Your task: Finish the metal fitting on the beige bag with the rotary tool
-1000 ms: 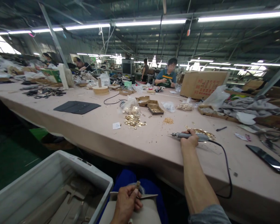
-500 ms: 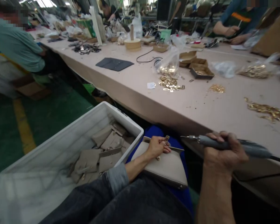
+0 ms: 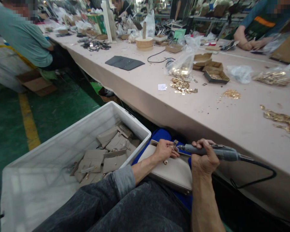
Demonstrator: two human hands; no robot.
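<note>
A taupe leather bag [image 3: 172, 172] lies on my lap below the table edge. My left hand [image 3: 164, 150] rests on its top, fingers pinched on a small gold metal fitting [image 3: 175, 143] attached to the bag. My right hand [image 3: 204, 158] is wrapped round a grey corded electric screwdriver [image 3: 215, 152], held level, its tip touching the fitting at my left fingers. The black cord [image 3: 257, 175] loops off to the right under the table edge.
A white plastic bin [image 3: 70, 135] at my left holds several taupe leather pieces [image 3: 103, 154]. The long pink table [image 3: 207, 112] carries piles of gold hardware [image 3: 281, 118], small cardboard trays [image 3: 216, 76] and plastic bags. One person sits at far left; another's hands work at the back right.
The screwdriver in my right hand has moved left, and its tip now meets the fitting at my left fingers. One second ago that hand held it on the table.
</note>
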